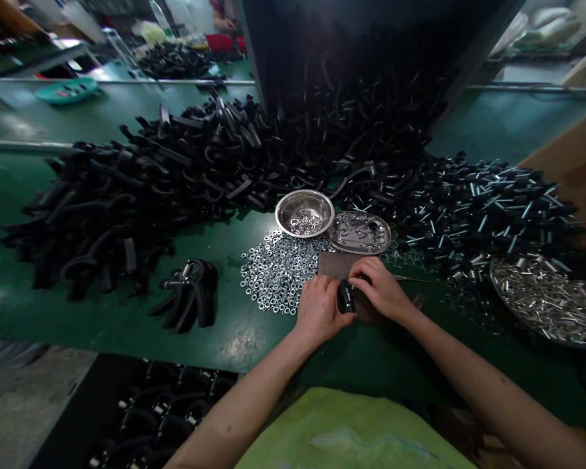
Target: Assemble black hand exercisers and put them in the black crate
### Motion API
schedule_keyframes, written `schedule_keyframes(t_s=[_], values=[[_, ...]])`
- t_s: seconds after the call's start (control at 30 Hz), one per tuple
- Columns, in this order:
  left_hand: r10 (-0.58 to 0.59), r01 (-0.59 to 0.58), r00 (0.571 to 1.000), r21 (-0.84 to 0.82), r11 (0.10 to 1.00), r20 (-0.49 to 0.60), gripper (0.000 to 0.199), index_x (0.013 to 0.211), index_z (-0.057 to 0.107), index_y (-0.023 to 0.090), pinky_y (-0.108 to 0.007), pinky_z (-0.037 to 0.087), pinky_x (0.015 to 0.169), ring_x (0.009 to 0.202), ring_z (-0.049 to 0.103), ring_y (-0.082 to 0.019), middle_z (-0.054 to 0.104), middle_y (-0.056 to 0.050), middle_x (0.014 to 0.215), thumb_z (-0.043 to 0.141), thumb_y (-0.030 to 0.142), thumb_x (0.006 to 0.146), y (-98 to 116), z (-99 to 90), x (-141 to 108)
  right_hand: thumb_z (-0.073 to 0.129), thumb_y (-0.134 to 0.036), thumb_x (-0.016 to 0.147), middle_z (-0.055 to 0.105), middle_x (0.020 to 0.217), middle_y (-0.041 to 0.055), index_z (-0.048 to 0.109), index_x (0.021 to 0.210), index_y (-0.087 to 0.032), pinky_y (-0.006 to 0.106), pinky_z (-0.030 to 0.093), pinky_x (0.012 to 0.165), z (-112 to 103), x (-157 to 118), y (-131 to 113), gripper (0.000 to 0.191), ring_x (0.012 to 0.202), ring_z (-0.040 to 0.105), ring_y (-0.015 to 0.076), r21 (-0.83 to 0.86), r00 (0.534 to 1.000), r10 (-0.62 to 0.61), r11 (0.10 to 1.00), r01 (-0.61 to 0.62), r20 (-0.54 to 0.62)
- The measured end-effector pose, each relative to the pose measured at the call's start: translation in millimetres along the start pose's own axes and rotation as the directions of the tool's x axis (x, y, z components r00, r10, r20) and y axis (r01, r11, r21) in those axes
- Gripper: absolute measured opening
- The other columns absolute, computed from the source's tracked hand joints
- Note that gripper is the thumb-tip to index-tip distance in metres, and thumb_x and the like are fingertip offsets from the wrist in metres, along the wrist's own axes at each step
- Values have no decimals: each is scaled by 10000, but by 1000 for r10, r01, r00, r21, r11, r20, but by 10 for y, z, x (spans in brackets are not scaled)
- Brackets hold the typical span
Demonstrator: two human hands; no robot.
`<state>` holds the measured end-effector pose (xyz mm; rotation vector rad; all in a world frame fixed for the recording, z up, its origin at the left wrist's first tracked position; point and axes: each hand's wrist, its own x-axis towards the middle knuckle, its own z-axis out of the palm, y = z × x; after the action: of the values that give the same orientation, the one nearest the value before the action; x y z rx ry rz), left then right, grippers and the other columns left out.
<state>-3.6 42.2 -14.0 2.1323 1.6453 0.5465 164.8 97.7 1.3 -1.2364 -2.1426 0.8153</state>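
My left hand (321,306) is closed around a small black part (345,296), which I hold over a flat brown plate (332,264). The fingers of my right hand (378,286) pinch at the far end of the same part. Its exact kind is hard to make out, since both hands cover much of it. Left of my hands lies a heap of shiny metal nuts (276,270). Just beyond the plate stand a steel bowl (305,194) with small rings in it and an oval metal tray (360,251) of small metal pieces.
A big pile of curved black parts (141,189) spreads across the left and back. Black parts with metal pins (488,208) are heaped right, near a basin of metal pins (547,299). A few assembled black parts (188,293) lie left. A cardboard box (571,169) stands far right.
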Motion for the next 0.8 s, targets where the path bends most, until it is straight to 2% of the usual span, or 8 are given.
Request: schedule_keyframes(t_s=[0.17,0.33,0.43,0.5,0.57,0.63,0.8], values=[[-4,5,1000,18,1000,-7,510,1013,584,182,-425,394,825,959,512,-301,585,-101,983,761,424,600,13,-2,0,498,-200,864,592,886,73,571,792,-198,399,423,845,191,-59,31,103,959,492,228,-146,994,-94,986,86,-50],[12,-11,1000,38,999,-26,412,978,585,178,-416,392,807,935,519,-295,585,-105,954,697,433,674,36,-3,-15,460,-179,886,611,899,100,609,846,-173,403,401,858,307,-164,-15,154,1014,483,253,-404,979,-198,900,163,-47],[31,-29,999,40,999,-35,400,1008,584,170,-421,385,824,942,518,-297,591,-111,954,682,400,696,36,2,-41,448,-155,890,636,896,102,632,860,-167,396,406,856,331,-243,-12,188,1011,495,247,-444,973,-229,876,186,-43],[61,-59,997,43,997,-37,516,1142,546,174,-424,381,841,957,514,-294,594,-112,1000,684,411,705,27,6,-67,462,-185,896,651,905,94,646,856,-181,399,412,846,280,-237,12,188,1006,503,243,-403,977,-212,897,181,-32],[95,-94,995,58,994,-28,650,1294,452,193,-428,377,856,966,510,-287,595,-109,1047,669,436,732,15,7,-93,486,-222,898,664,905,75,658,875,-189,390,421,839,172,-154,65,177,976,517,228,-316,982,-191,931,183,6],[119,-117,993,79,990,-12,684,1354,401,213,-435,374,866,976,508,-285,594,-110,1075,642,458,762,8,6,-111,500,-220,895,673,904,59,669,917,-187,365,425,845,36,15,151,173,942,529,207,-248,985,-168,954,171,34],[126,-127,992,167,978,19,641,1352,424,215,-434,386,862,979,508,-282,588,-113,1097,599,484,797,41,-15,-120,501,-196,878,666,909,80,713,914,-185,344,404,831,-161,585,455,215,942,502,219,-439,997,-42,899,11,-60]])
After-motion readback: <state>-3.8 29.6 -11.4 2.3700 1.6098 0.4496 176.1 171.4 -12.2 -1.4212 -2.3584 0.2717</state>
